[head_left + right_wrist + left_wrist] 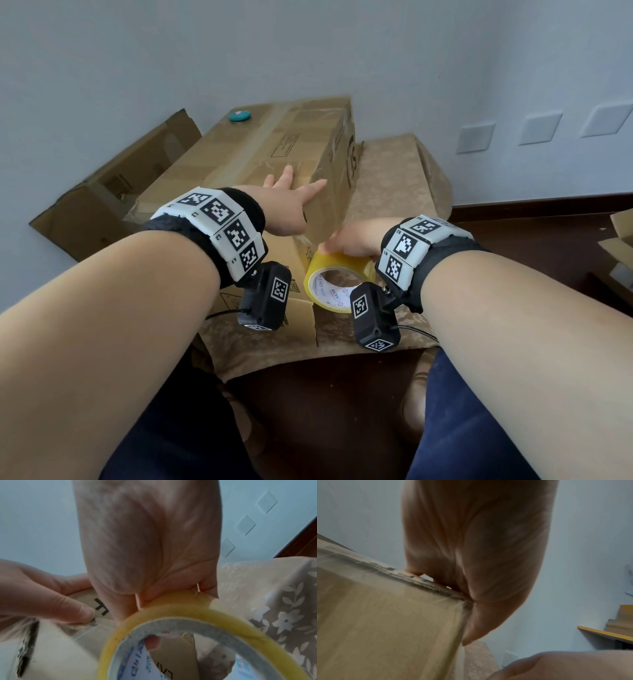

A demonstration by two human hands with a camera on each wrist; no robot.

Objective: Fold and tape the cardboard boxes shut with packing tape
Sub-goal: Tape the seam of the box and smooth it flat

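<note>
A long closed cardboard box lies on a table under a beige patterned cloth. My left hand lies flat on the box's near top corner with straight fingers, the thumb pressing on the right side face; the palm sits on the box's edge. My right hand grips a yellowish roll of clear packing tape close against the box's side. One fingertip shows inside the roll's core. Clear tape glistens over the corner.
A teal round object sits on the box's far end. A second, open cardboard box lies on the left against the wall. More cardboard shows at the right edge on dark floor. My legs are below.
</note>
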